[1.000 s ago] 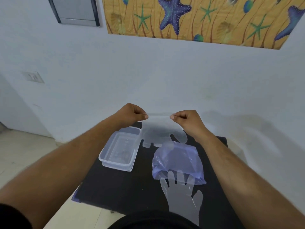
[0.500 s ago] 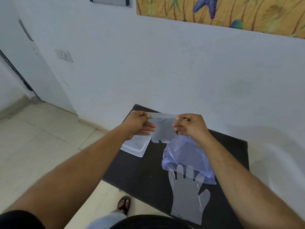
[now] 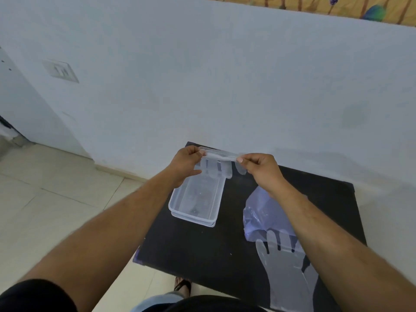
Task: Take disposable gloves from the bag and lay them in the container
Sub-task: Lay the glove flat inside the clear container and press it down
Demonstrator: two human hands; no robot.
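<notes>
Head view shows me both hands raised over the far end of the black table [image 3: 213,246], with one clear glove [image 3: 217,164] stretched between them. My left hand [image 3: 186,164] has thumb and fingers pinched shut on one end of the cuff, my right hand [image 3: 261,168] pinched shut on the other, so the cuff runs left to right and the glove's fingers hang down toward the table. The container [image 3: 195,199] sits directly under them, its long axis running away from me, its far end just below the hanging tips. My left hand is the nearer one to it. I judge lowering straight down should lay the glove inside. The bag [image 3: 263,212] lies to the right, a second glove [image 3: 286,269] flat at its mouth.
</notes>
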